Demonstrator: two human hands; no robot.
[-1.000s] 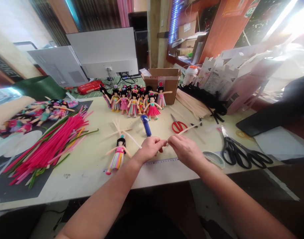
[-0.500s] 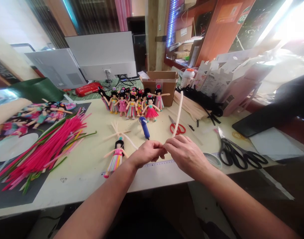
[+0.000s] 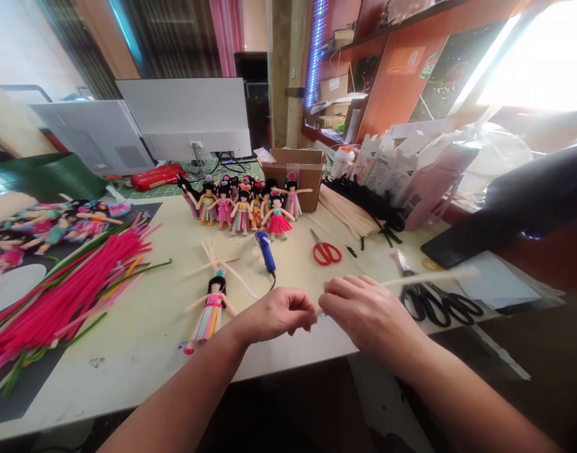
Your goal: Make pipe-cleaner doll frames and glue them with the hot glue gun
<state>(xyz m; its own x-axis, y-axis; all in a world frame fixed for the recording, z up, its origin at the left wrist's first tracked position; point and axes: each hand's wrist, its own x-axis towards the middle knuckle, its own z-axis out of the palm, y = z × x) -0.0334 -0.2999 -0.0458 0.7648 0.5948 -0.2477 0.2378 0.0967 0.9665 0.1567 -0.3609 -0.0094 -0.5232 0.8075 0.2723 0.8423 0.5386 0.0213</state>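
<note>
My right hand [image 3: 358, 308] is closed on a long cream pipe cleaner [image 3: 430, 277], whose free end sticks out to the right, blurred by motion. Just left of it, a small gap away, my left hand [image 3: 283, 311] has its fingers curled together; what they hold, if anything, is hidden. A doll in a striped dress [image 3: 210, 311] lies left of my left hand. Behind it are several cream stems [image 3: 210, 255], one curving toward my left wrist. The blue glue gun [image 3: 265, 251] and red-handled scissors [image 3: 326, 251] lie beyond my hands.
Several dolls [image 3: 241, 211] stand before a cardboard box [image 3: 311, 189]. Pink and green pipe cleaners [image 3: 90, 283] spread over the left side. Black-handled scissors [image 3: 430, 305] lie at the right, beside a dark object [image 3: 496, 214]. The table's front edge [image 3: 250, 371] runs below my forearms.
The cream pipe cleaner has swung from upright to pointing right. My hands have moved slightly apart, and the camera view has shifted.
</note>
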